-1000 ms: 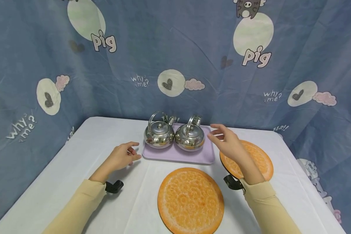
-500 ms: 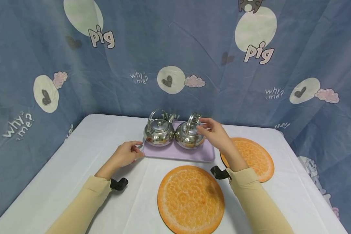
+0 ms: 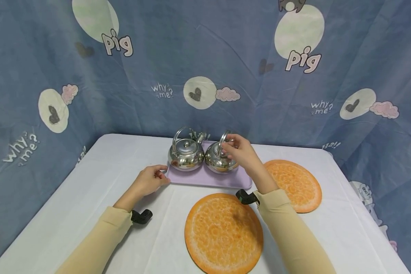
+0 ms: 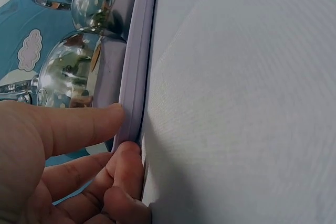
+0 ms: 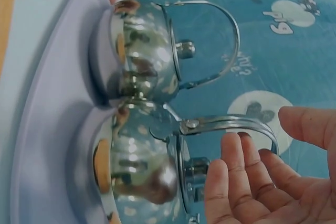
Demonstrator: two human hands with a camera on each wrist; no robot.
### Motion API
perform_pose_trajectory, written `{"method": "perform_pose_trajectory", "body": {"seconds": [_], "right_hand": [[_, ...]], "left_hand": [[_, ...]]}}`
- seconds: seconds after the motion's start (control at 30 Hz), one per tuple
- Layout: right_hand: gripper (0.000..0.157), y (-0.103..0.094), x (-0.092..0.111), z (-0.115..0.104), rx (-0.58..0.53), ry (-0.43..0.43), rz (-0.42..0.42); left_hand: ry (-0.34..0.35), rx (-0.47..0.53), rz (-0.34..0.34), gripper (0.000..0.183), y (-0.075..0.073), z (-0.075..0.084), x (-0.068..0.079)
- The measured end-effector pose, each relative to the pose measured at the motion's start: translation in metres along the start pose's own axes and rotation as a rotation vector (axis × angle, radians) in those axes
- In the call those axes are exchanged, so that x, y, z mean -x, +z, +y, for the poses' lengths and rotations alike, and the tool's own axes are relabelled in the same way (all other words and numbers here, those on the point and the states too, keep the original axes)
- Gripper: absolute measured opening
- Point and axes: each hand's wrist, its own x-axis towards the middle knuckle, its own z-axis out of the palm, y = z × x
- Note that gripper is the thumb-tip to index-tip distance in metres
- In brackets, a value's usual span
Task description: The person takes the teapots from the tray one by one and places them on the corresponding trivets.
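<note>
Two shiny steel kettles stand upright side by side on a lilac tray (image 3: pixel 209 181). My left hand (image 3: pixel 150 180) is at the tray's front left corner. Its thumb (image 4: pixel 100 121) lies against the rim and its curled fingers are at the corner's other side, pinching the edge. The left kettle (image 3: pixel 186 156) has its arched handle raised. Over the right kettle (image 5: pixel 142 166), my right hand (image 3: pixel 241 152) reaches toward the raised handle (image 5: pixel 231 123). Its fingers are loosely bent beside the handle, with the thumb apart on the other side, and are not closed round it.
A round orange placemat (image 3: pixel 223 234) lies in front of the tray on the white tablecloth (image 3: pixel 123 160). Another orange placemat (image 3: pixel 296 186) lies to the right, partly behind my right forearm. A blue printed curtain (image 3: pixel 150 57) hangs behind the table.
My right hand has moved left from beside the tray to the right kettle's handle. My left hand has come slightly right to the tray corner. Kettles and tray stay put.
</note>
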Motion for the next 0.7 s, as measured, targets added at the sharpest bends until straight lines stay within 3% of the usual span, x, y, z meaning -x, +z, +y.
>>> {"method": "perform_pose_trajectory", "body": {"seconds": [0.5, 0.7], "right_hand": [[0.04, 0.0099, -0.0073, -0.0042, -0.054, 0.034, 0.132], [0.033, 0.0088, -0.01, -0.0033, -0.085, 0.029, 0.113]], "left_hand": [[-0.008, -0.002, 0.01, 0.054, 0.0006, -0.0011, 0.0002], [-0.002, -0.006, 0.028, 0.054, 0.0017, -0.0004, -0.0008]]}}
